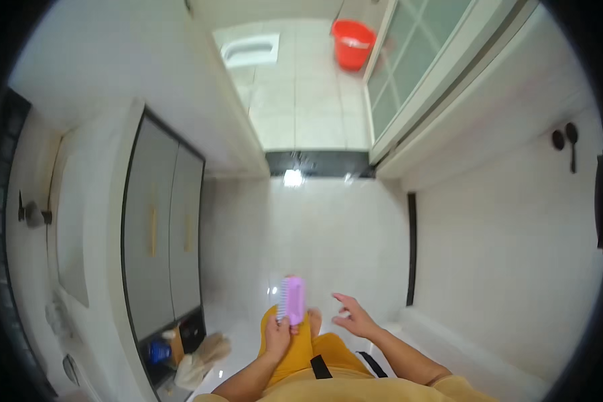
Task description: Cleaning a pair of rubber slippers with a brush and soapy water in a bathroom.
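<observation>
A purple scrub brush (291, 301) with pale bristles along its left side is held upright in front of my yellow trousers. My left hand (279, 333) grips its lower end, with the fingers wrapped round it. Off to the right of the brush, my right hand (355, 318) is raised with its fingers apart and nothing in them. Bare toes show just behind the brush, on the pale, shiny floor (342, 234).
On the left stands a grey cabinet (155, 221) with gold handles; a blue container (159, 352) and a beige cloth (204, 358) are low beside it. Past a dark threshold (321, 163) are a squat toilet (251, 50), a red bucket (354, 45) and a glass sliding door (409, 67).
</observation>
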Demonstrator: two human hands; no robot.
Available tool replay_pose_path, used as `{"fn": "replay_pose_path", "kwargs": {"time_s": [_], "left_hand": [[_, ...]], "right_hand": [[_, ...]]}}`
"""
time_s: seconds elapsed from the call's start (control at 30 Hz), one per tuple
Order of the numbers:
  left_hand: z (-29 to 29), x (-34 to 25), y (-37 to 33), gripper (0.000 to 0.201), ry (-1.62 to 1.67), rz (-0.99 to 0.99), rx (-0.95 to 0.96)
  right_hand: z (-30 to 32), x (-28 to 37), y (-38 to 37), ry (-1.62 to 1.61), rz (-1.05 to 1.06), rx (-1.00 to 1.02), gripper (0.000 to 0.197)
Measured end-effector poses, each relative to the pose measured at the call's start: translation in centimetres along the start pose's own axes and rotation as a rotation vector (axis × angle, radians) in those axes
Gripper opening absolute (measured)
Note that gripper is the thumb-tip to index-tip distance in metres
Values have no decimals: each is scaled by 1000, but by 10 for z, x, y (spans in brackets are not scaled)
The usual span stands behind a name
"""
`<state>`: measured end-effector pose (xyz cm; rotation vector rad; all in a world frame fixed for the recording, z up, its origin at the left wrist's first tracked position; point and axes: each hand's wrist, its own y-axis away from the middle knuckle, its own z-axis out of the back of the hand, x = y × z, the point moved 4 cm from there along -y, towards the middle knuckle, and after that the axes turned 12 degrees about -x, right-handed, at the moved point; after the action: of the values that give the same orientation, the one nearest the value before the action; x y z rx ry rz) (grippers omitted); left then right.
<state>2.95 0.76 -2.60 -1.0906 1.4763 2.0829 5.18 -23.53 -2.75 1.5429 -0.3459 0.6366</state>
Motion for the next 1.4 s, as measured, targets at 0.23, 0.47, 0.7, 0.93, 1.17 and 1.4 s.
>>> {"fn": "replay_pose_path", "kwargs": {"time_s": [0.23, 0.47, 0.7, 0.93, 1.17, 1.4], "left_hand": [[-135, -180, -62, 27, -260, 106, 561], [-258, -379, -189, 33, -531, -437, 508], [-339, -786, -182, 52, 552, -1393, 539], [-306, -946, -182, 70, 866, -2087, 8], [-318, -1001, -341, 64, 825, -1999, 6], [-444, -1135, -462, 58, 698, -2012, 77]], "right_hand": [[81, 259, -12, 802, 1100, -86, 46], [156, 390, -93, 569, 909, -238, 34], [289, 451, -214, 326, 397, -653, 43], [337, 645, -327, 326, 405, -583, 49], [396, 797, -467, 287, 543, -663, 45], [437, 850, -503, 146, 243, -739, 34]]}}
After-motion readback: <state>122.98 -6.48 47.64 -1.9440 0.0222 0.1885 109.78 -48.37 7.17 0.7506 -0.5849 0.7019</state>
